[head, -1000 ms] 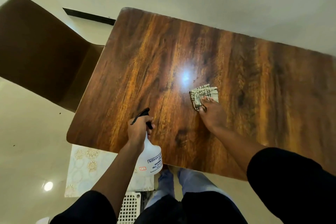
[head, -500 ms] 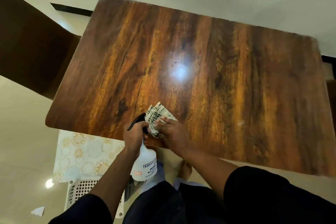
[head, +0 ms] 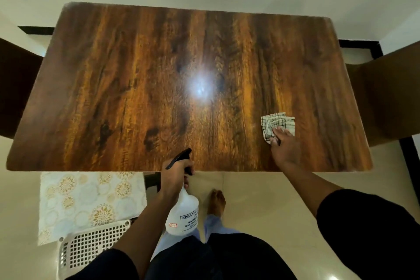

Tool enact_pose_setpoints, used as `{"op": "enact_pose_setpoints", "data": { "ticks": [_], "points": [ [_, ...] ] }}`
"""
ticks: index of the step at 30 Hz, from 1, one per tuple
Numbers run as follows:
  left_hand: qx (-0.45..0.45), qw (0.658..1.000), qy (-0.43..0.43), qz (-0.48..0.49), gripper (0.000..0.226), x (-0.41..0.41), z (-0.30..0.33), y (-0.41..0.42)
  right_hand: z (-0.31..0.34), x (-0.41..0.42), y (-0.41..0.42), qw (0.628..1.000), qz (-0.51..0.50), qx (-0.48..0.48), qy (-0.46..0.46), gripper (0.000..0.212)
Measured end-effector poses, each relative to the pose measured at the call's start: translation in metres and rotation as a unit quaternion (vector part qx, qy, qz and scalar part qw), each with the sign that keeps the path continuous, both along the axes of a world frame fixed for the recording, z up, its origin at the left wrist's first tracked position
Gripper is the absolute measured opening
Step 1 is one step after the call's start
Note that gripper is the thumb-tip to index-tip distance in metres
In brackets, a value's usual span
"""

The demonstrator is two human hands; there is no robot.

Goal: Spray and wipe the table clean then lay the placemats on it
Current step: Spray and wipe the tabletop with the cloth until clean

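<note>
1. A glossy dark wood-grain desk (head: 136, 88) is standing on a pale tiled floor.
2. The right hand (head: 285, 149) is pressing flat, fingers straight, on a crumpled checked cloth (head: 278, 124) near the desk's right front.
3. The left hand (head: 173, 177) is gripping a white plastic spray bottle (head: 183, 216) at the front edge.
4. A floral placemat (head: 91, 198) is lying over a white perforated basket (head: 91, 250) below.

Cloth (head: 278, 123) on table (head: 136, 75) right; placemat (head: 91, 198) on basket (head: 91, 250), front-left below.

left hand (head: 173, 174) curled in a grip, right hand (head: 285, 150) flat, arm outstretched.
</note>
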State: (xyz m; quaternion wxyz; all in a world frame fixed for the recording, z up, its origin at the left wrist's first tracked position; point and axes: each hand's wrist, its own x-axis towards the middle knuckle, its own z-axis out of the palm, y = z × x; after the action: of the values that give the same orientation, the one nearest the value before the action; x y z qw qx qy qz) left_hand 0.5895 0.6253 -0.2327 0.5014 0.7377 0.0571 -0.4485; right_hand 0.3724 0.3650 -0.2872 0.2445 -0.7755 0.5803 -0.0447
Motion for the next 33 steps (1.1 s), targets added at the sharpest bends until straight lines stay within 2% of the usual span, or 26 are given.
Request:
{"op": "enact_pose_setpoints", "data": {
  "ticks": [5,8,12,17,19,22,27,30,33],
  "points": [
    [-0.012,0.999,-0.025,-0.025,0.016,-0.014,0.005,-0.006,0.0,0.028,0.013,0.999,-0.045,-0.011,0.015,0.045],
    [-0.012,0.999,-0.03,-0.033,0.013,-0.014,0.01,-0.009,0.007,0.064,0.041,0.999,0.049,-0.01,-0.01,0.05],
    [-0.016,0.999,-0.036,-0.028,0.015,-0.01,0.013,-0.013,0.012,0.108,0.084,0.978,0.207,-0.001,-0.034,0.049],
    [-0.017,0.998,-0.031,-0.049,0.013,-0.009,0.009,-0.018,0.002,0.098,0.088,0.963,0.267,-0.007,-0.024,0.052],
    [-0.018,0.997,-0.026,-0.067,0.013,-0.008,0.005,-0.017,0.001,0.078,0.08,0.973,0.229,-0.008,-0.036,0.051],
    [-0.017,0.996,-0.012,-0.087,0.012,-0.009,0.002,-0.01,-0.003,0.032,0.071,0.994,0.104,-0.026,-0.036,0.048],
    [-0.007,0.993,0.004,-0.116,0.01,-0.009,-0.003,0.009,-0.013,-0.022,0.063,0.998,-0.053,-0.027,-0.032,0.045],
    [-0.01,0.992,0.007,-0.129,0.01,-0.006,-0.005,0.021,-0.012,-0.008,0.071,0.996,-0.091,-0.021,-0.016,0.044],
    [-0.006,0.991,-0.001,-0.132,0.01,-0.003,-0.006,0.029,-0.003,0.021,0.102,0.998,-0.062,-0.022,-0.012,0.043]
  ]
}}
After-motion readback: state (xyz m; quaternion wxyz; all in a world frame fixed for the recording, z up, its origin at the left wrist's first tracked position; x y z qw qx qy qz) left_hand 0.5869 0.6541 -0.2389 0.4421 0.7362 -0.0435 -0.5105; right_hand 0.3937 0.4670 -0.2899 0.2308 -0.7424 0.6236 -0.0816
